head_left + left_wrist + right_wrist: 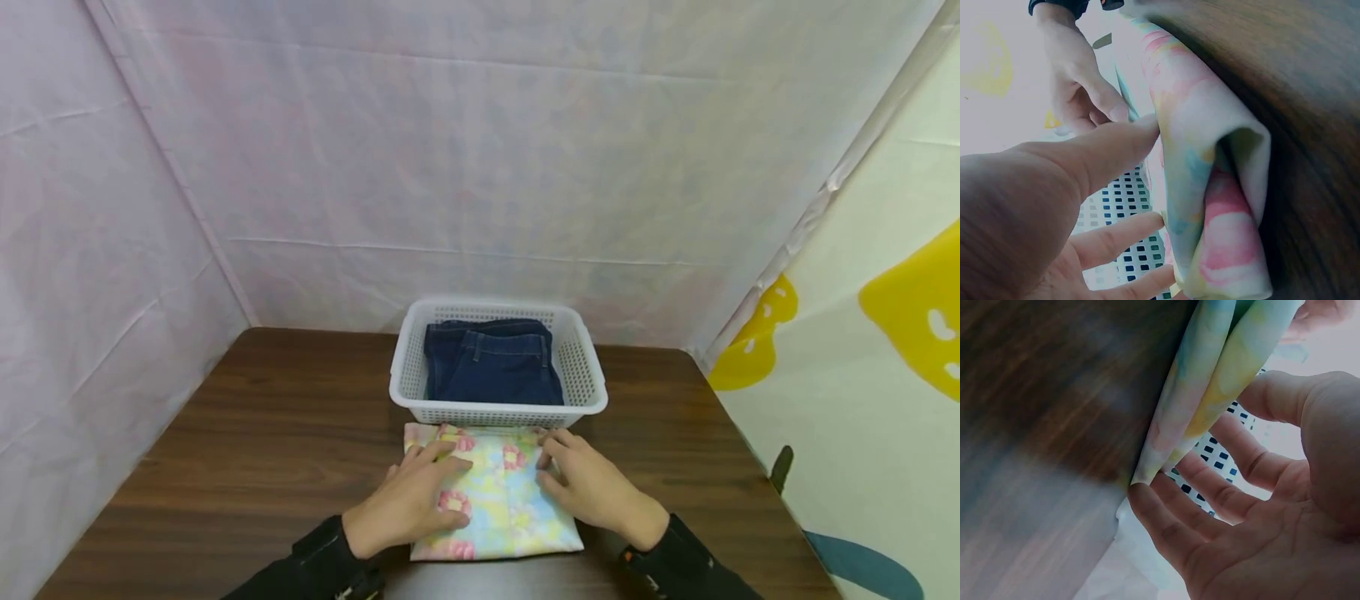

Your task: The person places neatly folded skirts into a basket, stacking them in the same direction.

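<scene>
A folded pastel floral cloth (495,500) with pink flowers lies flat on the table in the head view, directly in front of a white basket. My left hand (408,504) rests on its left part with fingers spread; thumb and fingertips touch the fabric. At the far right edge, the fingertips of my right hand (592,483) touch the cloth, the fingers slightly bent. Open layered folds show along the cloth's side (1210,144) in the left wrist view. From the right wrist, the fingers (1222,494) lie along the cloth's edge (1204,400).
The white perforated basket (498,408) stands at the back of the brown wooden table (285,442), holding folded dark blue jeans (495,371). Pale fabric walls (465,167) rise behind and to the left; a sheet with yellow shapes (750,342) hangs at the right.
</scene>
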Tool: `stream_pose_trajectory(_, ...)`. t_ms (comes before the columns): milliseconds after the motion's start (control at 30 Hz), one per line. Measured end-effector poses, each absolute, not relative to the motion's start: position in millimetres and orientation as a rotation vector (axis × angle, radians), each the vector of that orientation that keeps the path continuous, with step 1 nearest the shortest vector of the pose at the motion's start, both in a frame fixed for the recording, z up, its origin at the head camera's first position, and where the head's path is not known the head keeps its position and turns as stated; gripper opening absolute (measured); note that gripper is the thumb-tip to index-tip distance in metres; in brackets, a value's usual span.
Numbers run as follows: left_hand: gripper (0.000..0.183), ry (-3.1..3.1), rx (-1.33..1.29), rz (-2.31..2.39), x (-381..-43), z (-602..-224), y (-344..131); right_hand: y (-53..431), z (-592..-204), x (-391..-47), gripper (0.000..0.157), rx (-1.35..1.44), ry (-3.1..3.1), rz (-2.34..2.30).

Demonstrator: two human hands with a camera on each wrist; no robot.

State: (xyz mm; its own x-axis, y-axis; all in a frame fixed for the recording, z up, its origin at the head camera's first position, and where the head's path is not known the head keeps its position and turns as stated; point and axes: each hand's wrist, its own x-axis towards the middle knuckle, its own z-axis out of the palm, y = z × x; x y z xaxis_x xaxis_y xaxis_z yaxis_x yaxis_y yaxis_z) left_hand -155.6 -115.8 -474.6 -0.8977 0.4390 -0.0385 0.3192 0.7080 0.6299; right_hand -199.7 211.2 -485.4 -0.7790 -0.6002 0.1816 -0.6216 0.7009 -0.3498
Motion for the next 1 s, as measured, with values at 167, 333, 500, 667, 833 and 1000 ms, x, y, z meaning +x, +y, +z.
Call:
stream_pose_trajectory(167,0.073,2.773,0.521,1.034,-155,-474,-117,215,-485,-199,0.016,0.969,-2.875,0.753)
stream_pose_trajectory(333,0.084,2.833,0.355,1.089,-152,-473,-131,221,-480,-194,0.054,0.702,-3.010,0.945)
stream_pose_trajectory(500,0.109,2.793,0.112,1.036,-153,-472,-149,226,-474,-190,0.085,0.273,-3.105,1.320)
stream_pose_trajectory(667,0.082,2.729,0.090,1.099,-160,-470,-151,227,-471,-194,0.089,-0.041,-3.092,1.690)
stream_pose_trajectory(833,0.056,2.650,0.112,1.209,-163,-471,-143,222,-474,-202,0.087,-0.003,-3.127,1.808)
stream_pose_trajectory(1000,0.061,2.625,0.150,1.262,-162,-473,-136,216,-479,-208,0.078,0.100,-3.137,1.844)
